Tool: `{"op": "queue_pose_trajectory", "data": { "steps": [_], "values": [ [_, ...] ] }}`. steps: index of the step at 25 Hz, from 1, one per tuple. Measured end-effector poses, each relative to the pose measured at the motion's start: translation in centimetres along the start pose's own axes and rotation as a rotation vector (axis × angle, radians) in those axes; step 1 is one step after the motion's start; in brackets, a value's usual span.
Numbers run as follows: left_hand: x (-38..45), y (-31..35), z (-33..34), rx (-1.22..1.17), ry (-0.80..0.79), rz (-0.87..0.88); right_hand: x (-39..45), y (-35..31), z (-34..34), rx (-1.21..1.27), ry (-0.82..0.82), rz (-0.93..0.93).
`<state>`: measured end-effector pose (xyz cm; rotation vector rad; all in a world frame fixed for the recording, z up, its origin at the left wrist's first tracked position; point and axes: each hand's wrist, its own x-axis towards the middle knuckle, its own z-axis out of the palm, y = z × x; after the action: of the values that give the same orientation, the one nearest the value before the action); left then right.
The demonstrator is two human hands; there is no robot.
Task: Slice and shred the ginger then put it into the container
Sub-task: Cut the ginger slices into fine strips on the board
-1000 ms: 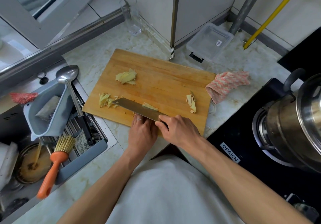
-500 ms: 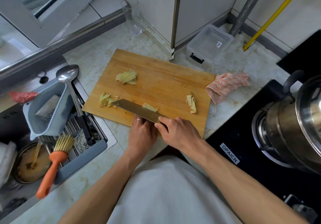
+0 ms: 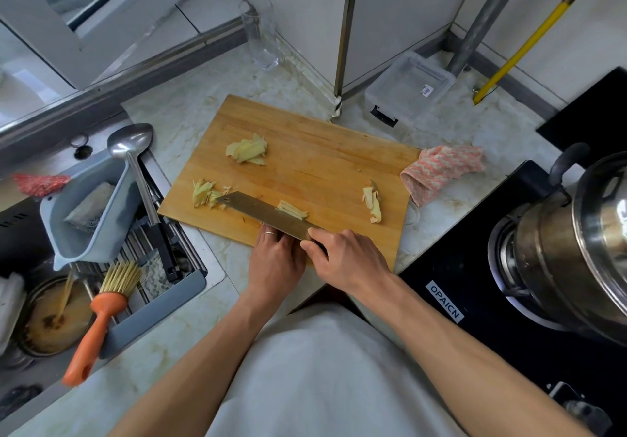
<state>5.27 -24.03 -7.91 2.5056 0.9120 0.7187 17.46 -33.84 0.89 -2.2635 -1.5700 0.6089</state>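
Note:
A wooden cutting board (image 3: 322, 165) lies on the counter. On it are a pile of ginger slices (image 3: 247, 149) at the back, ginger shreds (image 3: 205, 193) near the left edge, a small ginger piece (image 3: 372, 201) at the right, and a few shreds (image 3: 292, 210) lying on the knife blade (image 3: 264, 214). My right hand (image 3: 346, 257) grips the knife handle. My left hand (image 3: 276, 258) sits at the board's front edge just behind the blade; its fingertips are hidden by the blade. A clear plastic container (image 3: 409, 88) stands behind the board.
A pink cloth (image 3: 441, 170) lies right of the board. A steel pot (image 3: 576, 246) sits on the black stove (image 3: 468, 294) at right. The sink at left holds a grey drainer (image 3: 88, 206), a ladle (image 3: 135, 151) and an orange brush (image 3: 98, 321). A glass (image 3: 259, 33) stands at the back.
The knife blade has slid a little to the left toward the shreds by the board's left edge. Both hands stay at the front edge of the board.

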Motion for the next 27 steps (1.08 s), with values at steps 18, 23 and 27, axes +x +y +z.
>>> {"op": "queue_pose_trajectory", "data": {
  "steps": [18,23,27],
  "values": [
    [0.1,-0.3,0.4,0.001,-0.053,-0.02,0.8,-0.2,-0.3,-0.005,-0.032,0.029],
    [0.1,-0.4,0.5,0.003,-0.078,-0.011,1.4,-0.2,-0.3,0.006,-0.042,0.05],
    [-0.1,-0.9,0.6,-0.044,-0.11,-0.053,1.1,0.1,-1.0,0.082,-0.066,0.117]
  ]
}}
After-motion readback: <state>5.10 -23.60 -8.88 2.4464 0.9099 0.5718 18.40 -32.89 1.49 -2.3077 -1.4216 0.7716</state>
